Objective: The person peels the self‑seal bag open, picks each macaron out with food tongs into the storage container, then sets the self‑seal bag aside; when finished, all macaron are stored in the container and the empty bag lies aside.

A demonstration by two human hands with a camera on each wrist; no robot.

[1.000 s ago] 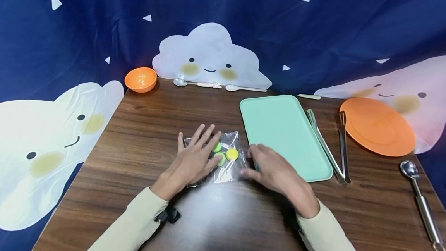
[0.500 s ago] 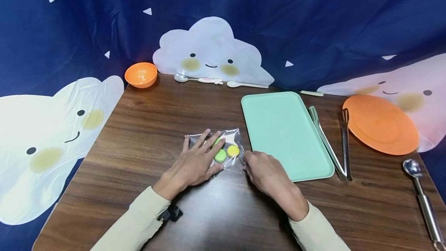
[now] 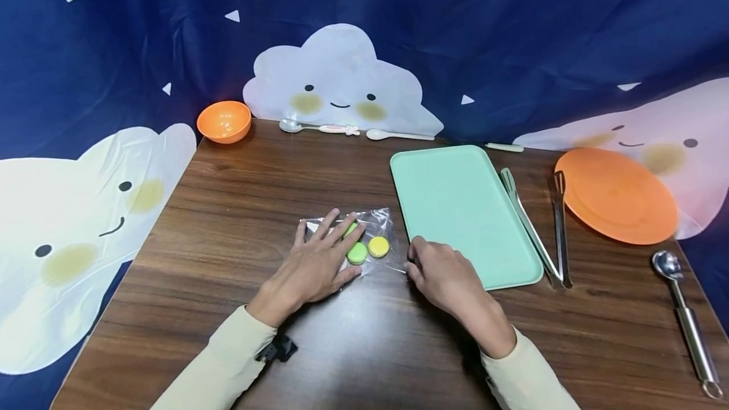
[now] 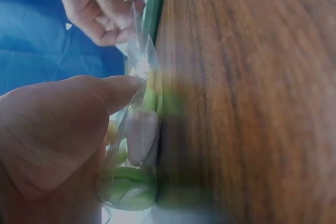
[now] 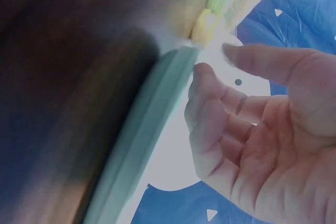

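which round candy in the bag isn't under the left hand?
The yellow candy, rightmost in the clear bag. It lies clear of the left hand, whose fingers reach the green candies.

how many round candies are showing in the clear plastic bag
3 show: yellow round candy rightmost, green round candy beside it, another green one under the left hand's fingers. More may be hidden.

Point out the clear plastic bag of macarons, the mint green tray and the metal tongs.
clear plastic bag of round macarons point(image 3: 380, 223), head view, bare upper right film.
mint green rectangular tray point(image 3: 455, 201), head view, flat middle.
metal tongs point(image 3: 560, 226), head view, right arm.
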